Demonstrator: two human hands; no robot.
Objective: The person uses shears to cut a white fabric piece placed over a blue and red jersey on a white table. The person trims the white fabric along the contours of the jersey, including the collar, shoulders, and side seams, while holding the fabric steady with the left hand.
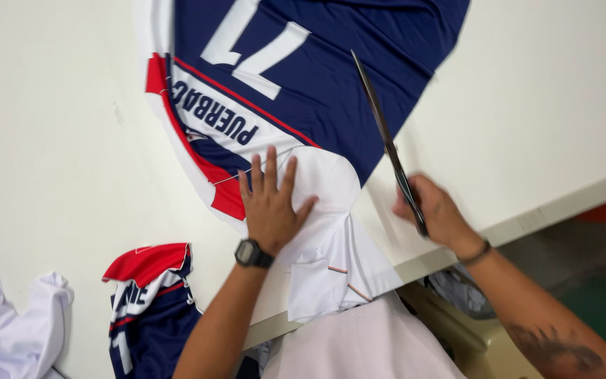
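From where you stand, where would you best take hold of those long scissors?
By the handle end, coming from the table's near edge. The scissors lie with their blades pointing away across the navy jersey, and the right hand already wraps the handles there.

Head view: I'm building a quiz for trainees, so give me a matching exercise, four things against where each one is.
Things:
1. left hand
2. scissors
3. folded jersey
4. white cloth

Places:
A. in the right hand, blades along the blue fabric's edge
B. bottom left corner of the table
C. flat on the white part of the spread jersey
D. on the table, left of the left forearm

Pairs: 1-C, 2-A, 3-D, 4-B
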